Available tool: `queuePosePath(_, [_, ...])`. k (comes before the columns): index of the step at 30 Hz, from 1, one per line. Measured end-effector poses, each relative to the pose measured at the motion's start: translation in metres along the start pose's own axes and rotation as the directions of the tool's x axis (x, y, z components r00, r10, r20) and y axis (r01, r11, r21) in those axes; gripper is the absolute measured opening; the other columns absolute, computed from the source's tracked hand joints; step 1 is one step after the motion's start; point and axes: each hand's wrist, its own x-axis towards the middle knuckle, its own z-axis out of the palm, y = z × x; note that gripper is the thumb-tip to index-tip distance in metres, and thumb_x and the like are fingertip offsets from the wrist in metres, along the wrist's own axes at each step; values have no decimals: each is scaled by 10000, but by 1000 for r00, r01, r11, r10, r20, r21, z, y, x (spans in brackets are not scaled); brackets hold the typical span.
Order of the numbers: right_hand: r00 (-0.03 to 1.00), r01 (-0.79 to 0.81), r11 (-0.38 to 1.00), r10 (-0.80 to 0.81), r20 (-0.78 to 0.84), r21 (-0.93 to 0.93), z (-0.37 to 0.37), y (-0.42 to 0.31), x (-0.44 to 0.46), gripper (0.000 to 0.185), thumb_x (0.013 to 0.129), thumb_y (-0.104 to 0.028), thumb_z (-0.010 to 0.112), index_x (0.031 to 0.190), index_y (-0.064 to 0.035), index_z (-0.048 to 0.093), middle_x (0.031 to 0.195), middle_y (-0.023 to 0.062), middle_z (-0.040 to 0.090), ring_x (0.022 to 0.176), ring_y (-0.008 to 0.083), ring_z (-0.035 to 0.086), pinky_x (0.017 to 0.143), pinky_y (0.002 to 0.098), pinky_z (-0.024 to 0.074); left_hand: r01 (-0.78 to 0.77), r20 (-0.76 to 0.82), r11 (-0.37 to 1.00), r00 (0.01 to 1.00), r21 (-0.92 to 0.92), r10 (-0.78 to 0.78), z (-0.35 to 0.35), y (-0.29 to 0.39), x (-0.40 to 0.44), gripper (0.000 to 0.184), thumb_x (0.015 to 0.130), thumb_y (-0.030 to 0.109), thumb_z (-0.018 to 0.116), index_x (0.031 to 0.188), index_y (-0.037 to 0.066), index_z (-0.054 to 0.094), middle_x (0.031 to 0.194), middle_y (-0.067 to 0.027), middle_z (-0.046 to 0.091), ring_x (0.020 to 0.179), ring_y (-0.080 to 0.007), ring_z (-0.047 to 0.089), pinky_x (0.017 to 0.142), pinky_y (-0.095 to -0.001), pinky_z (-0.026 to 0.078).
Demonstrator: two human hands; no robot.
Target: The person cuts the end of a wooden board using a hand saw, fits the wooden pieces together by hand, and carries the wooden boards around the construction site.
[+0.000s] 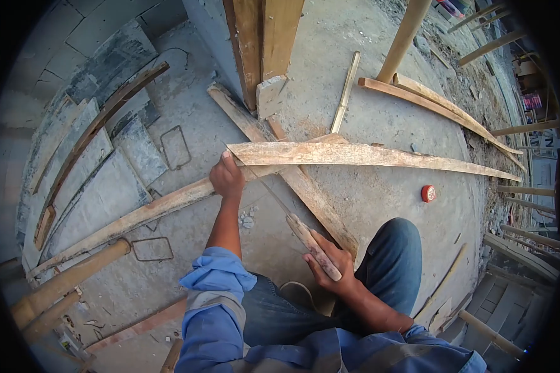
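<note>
My right hand [336, 264] is wrapped around the worn wooden handle of a hand saw [314, 247]. The saw's thin blade slants up and left to the angled end of a long wooden plank [354, 154]. At that end my left hand [228, 176] is closed, its thumb pointing up along the edge, with part of its grip hidden. The plank rests across a second, curved-looking board [168, 202] and a diagonal board [317, 205] on the floor.
A red tape measure [428, 193] lies right of the plank. A wooden post [264, 43] stands ahead. Grey panels [99, 161] lean at the left, near bent wire loops [175, 148]. A bamboo pole [71, 283] lies lower left; boards [442, 105] lie upper right.
</note>
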Motion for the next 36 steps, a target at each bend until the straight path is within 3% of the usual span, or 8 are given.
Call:
queuePosePath(8, [998,4,1000,-4,60,8,54,4,84,543,922,-214,740,1415,-71,564,949,258,719,809,415,719,654,446,570,-213,-146,951,958,222,248,20,-21,-3,539,1050,355,346,776,37,683,764,-244,695,711,-473,655,692,-557,497])
queuePosePath(9, [999,31,1000,-31,18,4,33,2,47,554,916,-202,748,1414,-49,560,979,252,724,818,399,730,669,427,583,-44,-52,999,998,12,45,11,-8,2,536,1050,362,347,796,45,697,784,-251,696,748,-478,655,695,-565,486])
queuePosePath(13, [999,46,998,-46,2,-50,-6,-17,8,562,899,-174,770,1392,8,568,1054,245,731,844,359,754,708,381,608,-39,-16,999,999,-11,38,11,-10,2,452,1036,332,401,873,42,706,777,-245,693,737,-468,657,672,-557,493])
queuePosePath(16, [999,34,999,-34,14,-34,70,13,105,536,901,-181,768,1378,-12,591,1040,243,732,850,366,750,709,394,604,-418,-326,857,799,303,505,20,-18,-3,285,1001,252,499,961,32,675,750,-206,675,678,-432,651,617,-527,497])
queuePosePath(17, [999,-19,1000,19,27,18,92,16,136,529,902,-183,768,1374,-16,597,1040,237,734,859,367,749,715,397,603,-327,-72,939,939,104,335,10,-18,0,193,963,194,566,1015,23,641,739,-170,648,634,-397,628,569,-496,485])
queuePosePath(25, [998,53,998,-52,37,-28,-7,-19,7,565,892,-130,771,1407,-23,566,1112,233,732,963,353,752,791,384,602,-45,-45,999,998,-26,44,6,-2,1,506,1044,336,362,800,45,696,760,-250,684,746,-478,646,681,-570,479])
queuePosePath(33, [996,-75,992,69,64,98,77,6,125,497,926,-204,739,1365,-28,587,1042,278,710,920,405,719,732,408,576,-328,-130,919,924,221,361,12,-14,-2,469,1049,335,394,811,54,686,775,-232,697,677,-461,623,650,-545,479])
queuePosePath(36, [1000,1,1000,-1,20,18,-3,-9,14,526,907,-141,761,1378,1,576,1104,247,727,976,362,747,824,371,588,-91,-59,995,994,-42,88,11,-8,3,451,1048,321,396,852,56,703,783,-216,701,693,-441,630,668,-534,484])
